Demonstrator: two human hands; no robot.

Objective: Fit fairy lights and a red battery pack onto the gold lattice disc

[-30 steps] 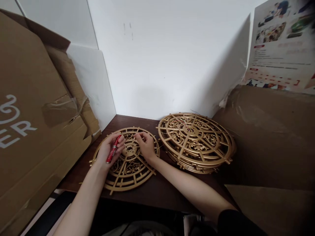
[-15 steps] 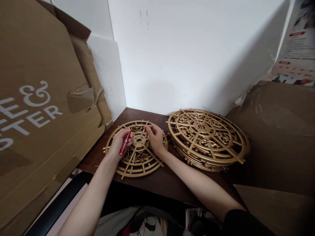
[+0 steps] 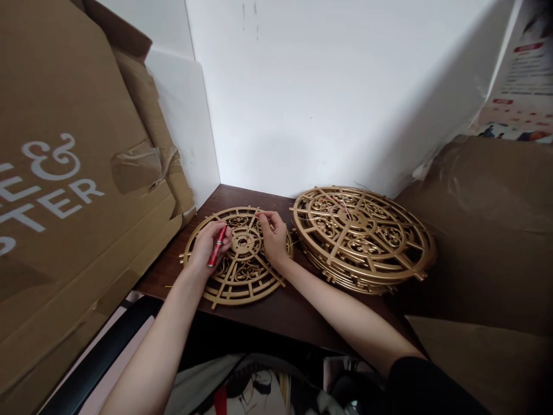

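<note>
Gold lattice disc is laid flat on the tabletop, beneath both hands. By the left hand, a red pen-like tool is gripped, held slantwise above the left part of the disc. At the right hand, thumb and forefinger are brought close together over the far right part; whether something thin is pinched there cannot be told. Because the tool is enclosed by the curled left fingers, that grip may be judged less free for steadying, and the disc could be turned if it were pressed from one side only. If the tool were let slip, the open ribs could be struck and scratched. Just to the right, a stack of similar discs is seen, with red wires on its top. Should the right forearm be swung outward, the stack could be knocked. At the left, movement might be hindered by the cardboard box.
</note>
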